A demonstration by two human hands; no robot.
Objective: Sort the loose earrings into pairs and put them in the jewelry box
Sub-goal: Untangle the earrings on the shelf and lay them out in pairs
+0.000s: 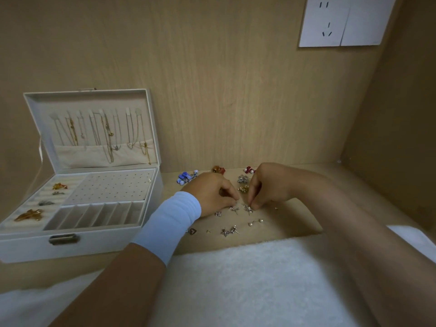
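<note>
A home nook: wood-panelled walls (pixel 212 79), wall socket (pixel 323 22), open jewelry box (pixel 23 246).

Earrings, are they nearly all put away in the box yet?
Not nearly. A few pieces sit in the jewelry box. The left hand and right hand are picking at silver earrings on the table. Left over: blue earrings, red earrings, pearl studs and others.

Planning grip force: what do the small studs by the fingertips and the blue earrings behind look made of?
The small studs: likely silvery metal, polished; they glint pale grey. The blue earrings: glossy blue and white pieces, glass, enamel or plastic; cannot tell which.
</note>
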